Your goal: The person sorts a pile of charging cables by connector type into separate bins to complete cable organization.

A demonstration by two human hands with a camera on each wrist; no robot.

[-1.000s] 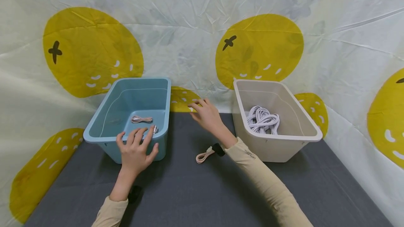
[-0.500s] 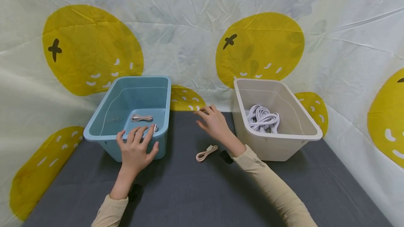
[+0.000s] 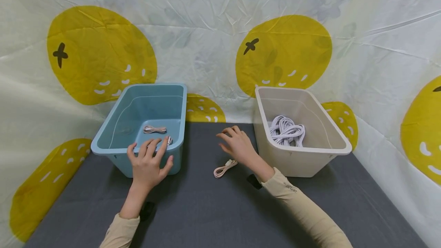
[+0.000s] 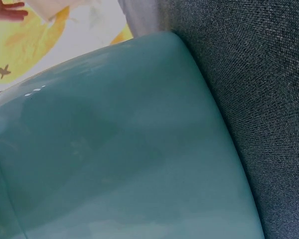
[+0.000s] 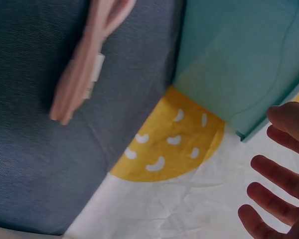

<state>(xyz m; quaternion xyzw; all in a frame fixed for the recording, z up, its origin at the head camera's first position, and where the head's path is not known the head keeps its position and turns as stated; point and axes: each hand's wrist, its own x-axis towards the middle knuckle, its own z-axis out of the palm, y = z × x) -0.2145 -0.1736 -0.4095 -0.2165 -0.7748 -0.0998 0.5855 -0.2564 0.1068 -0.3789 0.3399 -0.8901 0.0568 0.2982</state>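
Note:
My left hand (image 3: 146, 167) is at the near rim of the blue plastic bin (image 3: 111, 151), fingers spread over the edge and holding nothing. Inside that bin lies a bundled pinkish cable (image 3: 155, 129); a second pale cable (image 3: 170, 141) is mostly hidden behind my fingers. The left wrist view is filled by the bin's outer wall (image 4: 119, 139). Over the table between the bins hovers my right hand (image 3: 237, 144), its relaxed fingers apart. Just below and left of it, a folded pink cable (image 3: 224, 168) with a light plug lies on the dark cloth.
A beige bin (image 3: 303, 163) stands on the right, holding a heap of coiled white cables (image 3: 287, 131). Dark grey cloth (image 3: 206, 209) covers the table. Behind both bins hangs a white curtain (image 3: 206, 49) with big yellow fruit prints.
My right hand has drawn back toward me and to the right, uncovering the plug end of the pink cable on the table. The left hand has stayed at the bin rim.

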